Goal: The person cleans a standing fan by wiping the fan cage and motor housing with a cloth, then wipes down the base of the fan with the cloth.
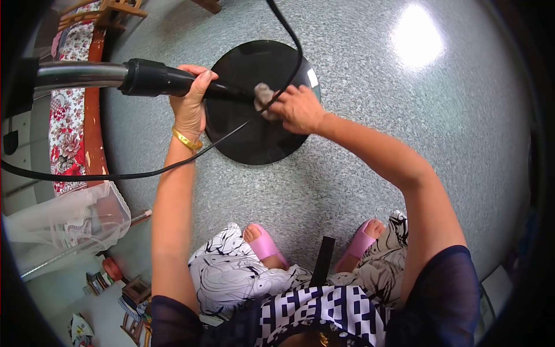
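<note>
My left hand point(193, 98) is wrapped around the black lower section of a stand's pole, just past a thick black collar point(153, 77). Beyond the collar the pole continues as a shiny chrome tube point(81, 75) toward the left edge, where its top end is cut off. At the foot of the pole is a round, glossy black base point(248, 144). My right hand point(298, 110) grips a crumpled greyish cloth point(264, 92) against the pole where it meets the base. A black cord point(144, 174) loops across both the pole and my left wrist; part of the cloth is hidden by it.
Speckled grey floor point(370, 173) surrounds the base, with my feet in pink slippers point(265, 243) below. At left are a floral-covered bench point(69, 139) and sheer white fabric point(87, 214). Wooden furniture point(118, 11) stands at the top left, and small items lie at the lower left.
</note>
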`<state>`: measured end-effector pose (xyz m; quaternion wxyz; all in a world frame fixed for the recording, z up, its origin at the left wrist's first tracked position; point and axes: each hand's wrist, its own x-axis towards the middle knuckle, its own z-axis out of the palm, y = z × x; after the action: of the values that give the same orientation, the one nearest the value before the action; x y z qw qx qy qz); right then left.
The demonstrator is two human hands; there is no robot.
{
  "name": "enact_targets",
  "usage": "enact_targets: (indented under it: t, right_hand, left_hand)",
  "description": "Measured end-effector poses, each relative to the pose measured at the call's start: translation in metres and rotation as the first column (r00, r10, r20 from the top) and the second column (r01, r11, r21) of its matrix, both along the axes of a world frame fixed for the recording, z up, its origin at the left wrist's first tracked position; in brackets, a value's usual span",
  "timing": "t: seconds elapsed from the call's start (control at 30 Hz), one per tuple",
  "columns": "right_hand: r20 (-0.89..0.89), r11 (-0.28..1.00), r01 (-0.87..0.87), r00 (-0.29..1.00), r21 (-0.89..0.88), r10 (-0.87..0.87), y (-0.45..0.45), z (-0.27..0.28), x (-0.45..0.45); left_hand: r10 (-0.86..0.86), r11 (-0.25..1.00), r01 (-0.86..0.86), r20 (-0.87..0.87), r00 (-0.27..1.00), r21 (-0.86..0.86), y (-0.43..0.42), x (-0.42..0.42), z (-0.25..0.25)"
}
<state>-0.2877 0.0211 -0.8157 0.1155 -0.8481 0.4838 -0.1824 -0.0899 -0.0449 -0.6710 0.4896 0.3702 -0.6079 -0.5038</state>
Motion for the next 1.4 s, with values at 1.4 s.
enact_targets:
  t: [1.4]
  right_hand:
    - [0.039, 0.951, 0.096, 0.993, 0.294, -0.112, 0.033, -0.001, -0.013]
  left_hand:
    - [-0.014, 1.000, 0.015, -0.023, 1.000, 0.007, -0.002, 0.002, -0.001]
